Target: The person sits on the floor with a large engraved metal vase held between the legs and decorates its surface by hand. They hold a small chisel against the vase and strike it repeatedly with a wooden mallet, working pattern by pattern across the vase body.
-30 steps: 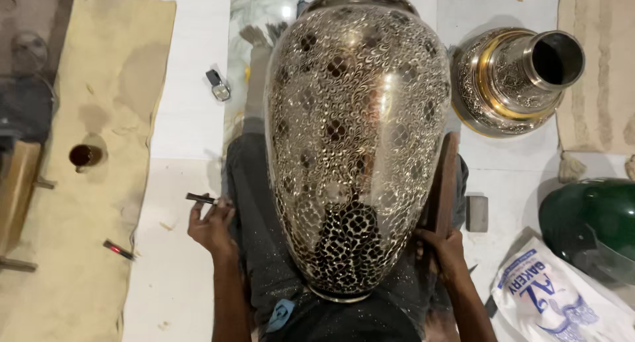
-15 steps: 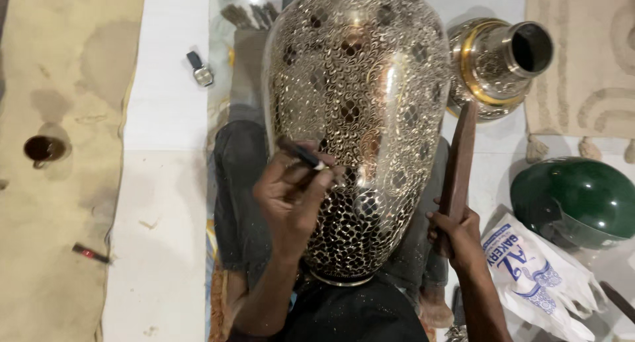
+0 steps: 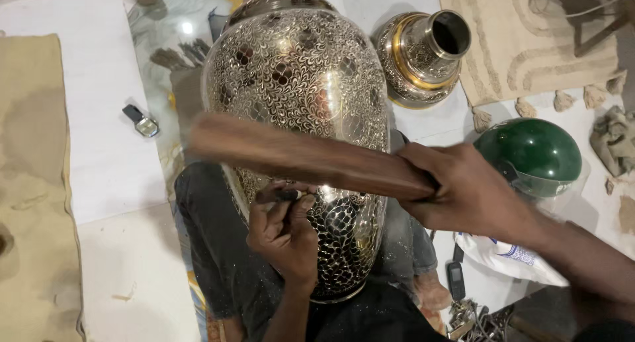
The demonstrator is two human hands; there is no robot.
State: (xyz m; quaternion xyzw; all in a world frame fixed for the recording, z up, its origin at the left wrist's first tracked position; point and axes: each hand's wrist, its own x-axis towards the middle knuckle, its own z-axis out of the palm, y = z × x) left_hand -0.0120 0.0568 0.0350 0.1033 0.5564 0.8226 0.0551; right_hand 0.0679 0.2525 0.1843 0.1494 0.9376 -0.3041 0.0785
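Note:
A large engraved metal vase (image 3: 297, 84) lies across my lap, its neck pointing away from me. My left hand (image 3: 284, 233) pinches a small dark chisel (image 3: 278, 196) against the vase's lower body. My right hand (image 3: 466, 190) grips a long brown wooden stick (image 3: 297, 153), which is blurred and held crosswise over the vase just above the chisel.
A smaller engraved brass vase top (image 3: 423, 54) lies at the upper right. A green helmet (image 3: 532, 153) and a white plastic bag (image 3: 509, 259) sit at right, a phone (image 3: 455, 280) below them. A wristwatch (image 3: 141, 120) lies on the white floor at left, next to a tan mat (image 3: 33, 183).
My right hand lifted the wooden stick from beside the vase and swung it across over the chisel. My left hand moved the chisel lower on the vase. The view shifted.

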